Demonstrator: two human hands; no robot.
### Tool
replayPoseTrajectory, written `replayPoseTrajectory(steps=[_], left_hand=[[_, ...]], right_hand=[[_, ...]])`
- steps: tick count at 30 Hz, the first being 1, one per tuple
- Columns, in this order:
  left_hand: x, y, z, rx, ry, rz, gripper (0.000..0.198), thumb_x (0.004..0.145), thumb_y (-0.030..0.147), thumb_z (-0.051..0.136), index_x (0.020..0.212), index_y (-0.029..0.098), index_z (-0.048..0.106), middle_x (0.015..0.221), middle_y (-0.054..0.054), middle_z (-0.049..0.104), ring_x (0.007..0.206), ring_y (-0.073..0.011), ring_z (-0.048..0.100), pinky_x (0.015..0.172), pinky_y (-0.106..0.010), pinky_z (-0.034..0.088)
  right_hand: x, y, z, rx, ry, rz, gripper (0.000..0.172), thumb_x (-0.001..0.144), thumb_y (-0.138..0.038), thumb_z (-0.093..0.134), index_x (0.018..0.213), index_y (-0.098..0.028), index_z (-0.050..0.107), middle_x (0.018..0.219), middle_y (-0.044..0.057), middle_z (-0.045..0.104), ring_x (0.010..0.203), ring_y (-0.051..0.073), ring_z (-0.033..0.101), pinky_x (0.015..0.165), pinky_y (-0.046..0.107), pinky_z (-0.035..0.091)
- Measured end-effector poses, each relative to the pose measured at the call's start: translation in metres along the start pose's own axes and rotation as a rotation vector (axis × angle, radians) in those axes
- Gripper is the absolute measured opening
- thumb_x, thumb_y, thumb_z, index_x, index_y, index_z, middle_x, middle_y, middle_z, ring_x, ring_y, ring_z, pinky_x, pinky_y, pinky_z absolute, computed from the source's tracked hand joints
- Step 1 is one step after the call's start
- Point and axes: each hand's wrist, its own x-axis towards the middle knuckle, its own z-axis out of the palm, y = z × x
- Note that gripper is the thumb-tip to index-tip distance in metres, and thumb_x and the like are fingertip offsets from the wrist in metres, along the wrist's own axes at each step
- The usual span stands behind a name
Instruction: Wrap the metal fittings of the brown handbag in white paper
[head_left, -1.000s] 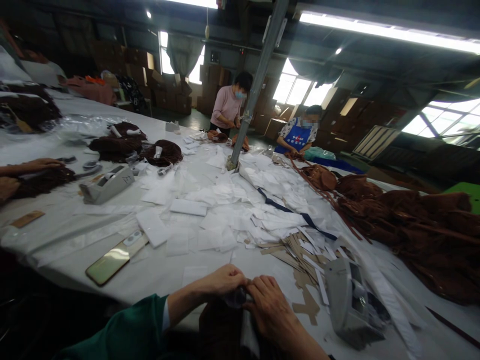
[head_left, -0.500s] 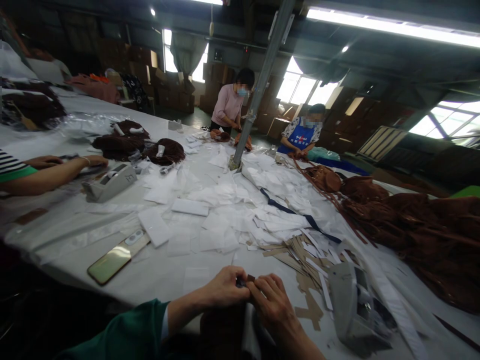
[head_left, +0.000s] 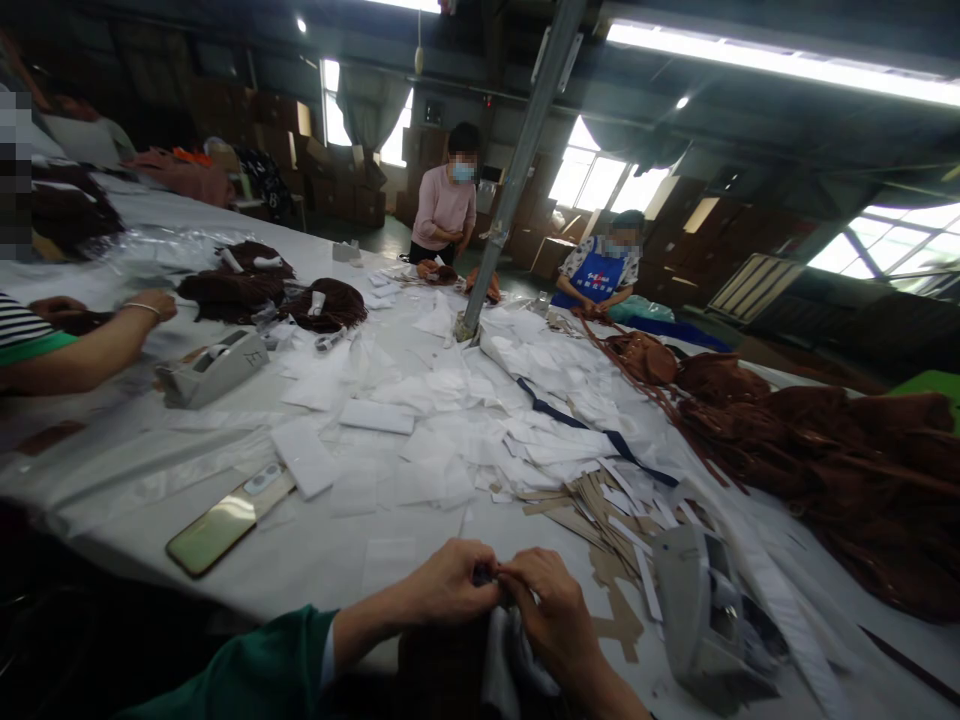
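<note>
At the table's near edge my left hand point(head_left: 456, 580) is closed, its thumb and forefinger pinched around a small dark piece that is mostly hidden. My right hand point(head_left: 549, 597) meets it fingertip to fingertip, also pinching at that spot. What the fingers hold is too small and dark to name. Below the hands hangs a dark brown item point(head_left: 441, 665), possibly cloth or leather, with something pale grey beside it. A grey tape dispenser point(head_left: 686, 600) stands to the right of my right hand.
White paper pieces point(head_left: 442, 400) and brown card strips point(head_left: 600, 510) cover the middle. A phone point(head_left: 225, 525) lies left, near another tape dispenser point(head_left: 214, 368). Brown bags point(head_left: 832, 450) are heaped right. A post point(head_left: 517, 180) rises through the table. Co-workers stand beyond; a co-worker's arm point(head_left: 105, 345) reaches in left.
My right fingers have curled in tighter against my left fingertips. The co-worker in pink has straightened up, hands drawn to the body. The left co-worker's hand has pulled back from the tape dispenser.
</note>
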Motion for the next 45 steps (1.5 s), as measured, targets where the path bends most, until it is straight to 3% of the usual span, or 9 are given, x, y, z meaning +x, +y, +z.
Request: replayPoseTrajectory(steps=[6, 13, 19, 22, 30, 35, 40, 42, 45], left_hand=[[0.001, 0.001, -0.005, 0.060, -0.136, 0.068, 0.017, 0.080, 0.024, 0.050, 0.073, 0.016, 0.063, 0.060, 0.005, 0.052, 0.059, -0.0101, 0.045, 0.057, -0.021, 0.033], [0.007, 0.002, -0.007, -0.118, -0.222, 0.064, 0.018, 0.084, 0.024, 0.047, 0.076, 0.015, 0.060, 0.065, 0.005, 0.047, 0.062, -0.0093, 0.041, 0.058, -0.020, 0.032], [0.011, -0.002, -0.023, -0.263, -0.391, -0.014, 0.033, 0.090, 0.042, 0.043, 0.075, 0.015, 0.055, 0.062, 0.004, 0.042, 0.055, -0.0081, 0.036, 0.048, -0.020, 0.028], [0.011, -0.001, -0.032, -0.329, -0.453, -0.072, 0.027, 0.085, 0.041, 0.051, 0.078, 0.016, 0.057, 0.062, 0.005, 0.043, 0.053, -0.0081, 0.036, 0.047, -0.020, 0.028], [0.010, 0.004, -0.029, -0.346, -0.340, -0.085, 0.017, 0.082, 0.028, 0.046, 0.078, 0.016, 0.057, 0.068, 0.003, 0.050, 0.061, -0.0097, 0.043, 0.054, -0.020, 0.035], [0.009, 0.007, -0.020, -0.302, -0.238, -0.019, 0.019, 0.085, 0.026, 0.044, 0.083, 0.015, 0.059, 0.076, 0.001, 0.057, 0.070, -0.0117, 0.048, 0.068, -0.022, 0.041], [0.006, 0.002, -0.015, -0.213, -0.128, -0.009, 0.018, 0.085, 0.025, 0.043, 0.079, 0.015, 0.056, 0.070, 0.002, 0.050, 0.066, -0.0120, 0.044, 0.064, -0.023, 0.038], [0.003, -0.003, -0.012, -0.174, -0.088, -0.008, 0.020, 0.087, 0.029, 0.042, 0.075, 0.016, 0.053, 0.067, 0.003, 0.044, 0.064, -0.0116, 0.039, 0.060, -0.023, 0.035], [-0.002, -0.014, -0.007, -0.123, -0.043, -0.002, 0.030, 0.091, 0.037, 0.038, 0.076, 0.016, 0.054, 0.069, 0.002, 0.048, 0.067, -0.0135, 0.043, 0.064, -0.024, 0.038]], right_hand=[[0.002, -0.009, 0.003, -0.064, 0.100, -0.250, 0.019, 0.090, -0.003, 0.044, 0.088, -0.016, 0.059, 0.074, 0.004, 0.059, 0.079, 0.019, 0.056, 0.072, 0.034, 0.041], [-0.003, -0.007, -0.002, -0.067, 0.152, -0.238, 0.023, 0.090, -0.002, 0.045, 0.098, -0.017, 0.060, 0.083, 0.005, 0.062, 0.091, 0.020, 0.057, 0.076, 0.034, 0.047], [-0.010, 0.003, -0.004, -0.148, 0.074, -0.271, 0.029, 0.092, -0.012, 0.052, 0.119, -0.019, 0.058, 0.104, 0.008, 0.066, 0.104, 0.024, 0.058, 0.086, 0.041, 0.046], [-0.011, 0.007, -0.003, -0.179, 0.093, -0.304, 0.036, 0.090, -0.007, 0.050, 0.121, -0.023, 0.058, 0.106, 0.007, 0.066, 0.105, 0.024, 0.058, 0.088, 0.042, 0.045], [-0.010, 0.006, 0.000, -0.245, 0.155, -0.337, 0.050, 0.087, -0.002, 0.044, 0.132, -0.023, 0.052, 0.111, 0.008, 0.067, 0.110, 0.025, 0.058, 0.090, 0.044, 0.042], [-0.011, 0.005, 0.010, -0.244, 0.181, -0.323, 0.043, 0.088, -0.004, 0.049, 0.126, -0.023, 0.056, 0.113, 0.007, 0.068, 0.113, 0.025, 0.058, 0.092, 0.045, 0.041], [-0.027, 0.026, -0.020, -0.285, 0.379, -0.031, 0.022, 0.091, -0.021, 0.058, 0.111, -0.023, 0.066, 0.111, 0.007, 0.069, 0.106, 0.026, 0.061, 0.094, 0.044, 0.043], [-0.047, 0.048, -0.050, -0.294, 0.529, 0.261, 0.024, 0.091, -0.034, 0.057, 0.106, -0.020, 0.069, 0.111, 0.009, 0.069, 0.105, 0.027, 0.061, 0.097, 0.044, 0.043], [-0.095, 0.082, -0.101, -0.250, 0.716, 0.872, 0.049, 0.085, -0.054, 0.050, 0.109, -0.015, 0.069, 0.112, 0.013, 0.068, 0.105, 0.032, 0.061, 0.096, 0.043, 0.044]])
